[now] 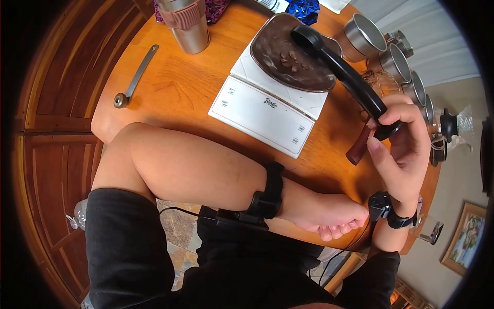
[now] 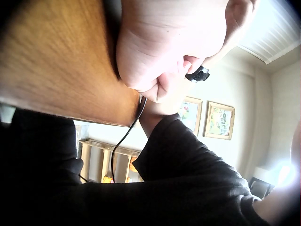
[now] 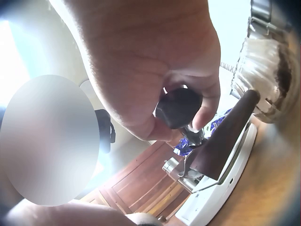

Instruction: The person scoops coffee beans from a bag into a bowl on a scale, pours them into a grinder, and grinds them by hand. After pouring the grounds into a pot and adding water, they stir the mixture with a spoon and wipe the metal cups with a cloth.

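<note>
My right hand pinches the end of a long black scoop between thumb and fingers. The scoop's bowl overlaps a dark brown dish in the head view, and what the bowl contains is hidden. Several coffee beans lie in the dish, which sits on a white scale. In the right wrist view the scoop's black handle end shows beneath the palm. My left hand rests at the table's near edge, fingers curled into the palm around nothing; the left wrist view shows the curled hand too.
A dark red handle lies just under my right hand. Metal cups line the table's right side. Far left are a steel tumbler and a metal crank with a knob. A black cable hangs near the table edge.
</note>
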Action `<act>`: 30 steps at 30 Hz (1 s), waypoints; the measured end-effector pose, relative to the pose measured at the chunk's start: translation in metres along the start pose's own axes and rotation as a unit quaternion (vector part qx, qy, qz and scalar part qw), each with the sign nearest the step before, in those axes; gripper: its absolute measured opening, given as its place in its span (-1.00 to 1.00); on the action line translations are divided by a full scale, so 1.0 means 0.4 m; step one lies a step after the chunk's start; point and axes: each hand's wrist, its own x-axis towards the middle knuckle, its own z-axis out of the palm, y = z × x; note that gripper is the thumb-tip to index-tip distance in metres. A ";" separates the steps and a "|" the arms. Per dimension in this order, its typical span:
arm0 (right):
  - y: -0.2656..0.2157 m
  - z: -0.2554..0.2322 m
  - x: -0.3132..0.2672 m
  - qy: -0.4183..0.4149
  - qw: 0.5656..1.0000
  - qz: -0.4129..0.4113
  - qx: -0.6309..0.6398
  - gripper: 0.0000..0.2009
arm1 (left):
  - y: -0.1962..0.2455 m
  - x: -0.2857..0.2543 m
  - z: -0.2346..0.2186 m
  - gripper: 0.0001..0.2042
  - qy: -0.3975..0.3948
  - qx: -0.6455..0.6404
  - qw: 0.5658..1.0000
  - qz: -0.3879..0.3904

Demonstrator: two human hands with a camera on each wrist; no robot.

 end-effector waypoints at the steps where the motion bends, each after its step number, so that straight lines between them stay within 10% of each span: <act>1: 0.002 -0.002 0.001 -0.002 1.000 -0.015 -0.009 -0.66 | -0.001 0.000 -0.001 -0.78 0.000 -0.001 1.000 0.001; 12: -0.044 -0.078 0.003 0.077 0.957 0.072 0.270 -0.77 | 0.009 -0.005 0.008 -0.80 0.020 0.009 0.999 -0.032; 20: -0.130 -0.118 -0.028 0.073 0.967 0.032 0.243 -0.79 | 0.028 0.002 0.017 -0.76 -0.015 0.071 0.994 -0.085; 24: -0.171 -0.112 -0.058 0.046 0.977 -0.026 0.209 -0.79 | 0.063 -0.044 0.080 -0.73 0.116 0.156 0.980 0.048; 27: -0.184 -0.090 -0.074 0.047 0.981 -0.061 0.177 -0.74 | 0.060 -0.129 0.203 -0.66 0.307 0.190 0.890 0.279; 30: -0.186 -0.049 -0.082 0.035 0.991 -0.073 0.109 -0.71 | 0.047 -0.190 0.217 -0.54 0.266 0.222 0.840 0.417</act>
